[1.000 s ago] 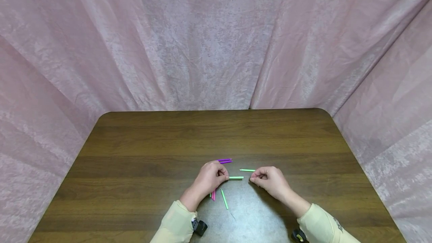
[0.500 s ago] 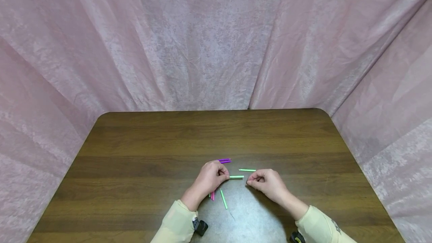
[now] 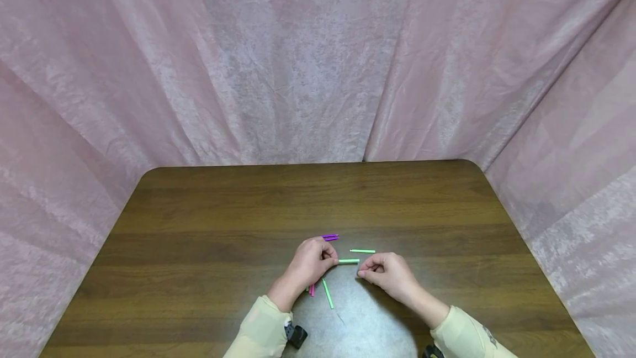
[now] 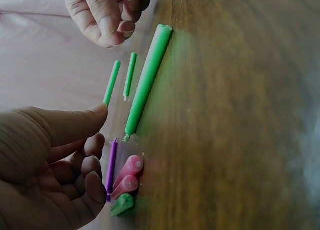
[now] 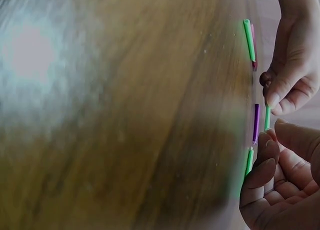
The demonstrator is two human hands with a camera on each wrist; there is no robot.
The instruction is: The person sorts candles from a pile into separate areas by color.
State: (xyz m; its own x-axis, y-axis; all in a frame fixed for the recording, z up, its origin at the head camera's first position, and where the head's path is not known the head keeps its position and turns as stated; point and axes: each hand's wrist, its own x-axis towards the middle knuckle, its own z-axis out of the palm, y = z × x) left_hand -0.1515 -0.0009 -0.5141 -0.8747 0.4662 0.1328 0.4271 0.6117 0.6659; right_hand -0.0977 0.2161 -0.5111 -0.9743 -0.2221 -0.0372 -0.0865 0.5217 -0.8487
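A slim green candle (image 3: 349, 261) (image 4: 112, 82) is pinched by my left hand (image 3: 310, 261), between thumb and index finger, and points to the right. Near its free end is my right hand (image 3: 390, 276), with fingers bent and the thumb close to the index finger; nothing shows between them. In the left wrist view, the right hand's fingertips stand a little apart from that candle's end. Another green candle (image 3: 362, 251) lies just behind the right hand. A third green candle (image 3: 328, 293) lies slanted in front of the left hand.
Purple candles (image 3: 330, 237) lie beyond the left hand. Pink candles (image 4: 128, 172) and a green candle (image 4: 123, 204) lie together beneath the left wrist, partly hidden in the head view. The wooden table (image 3: 199, 236) ends at a pink curtain (image 3: 298, 59).
My right hand has moved to the left and slightly nearer the body, closer to the held candle's end, uncovering the green candle behind it. My left hand keeps its pinch almost unmoved.
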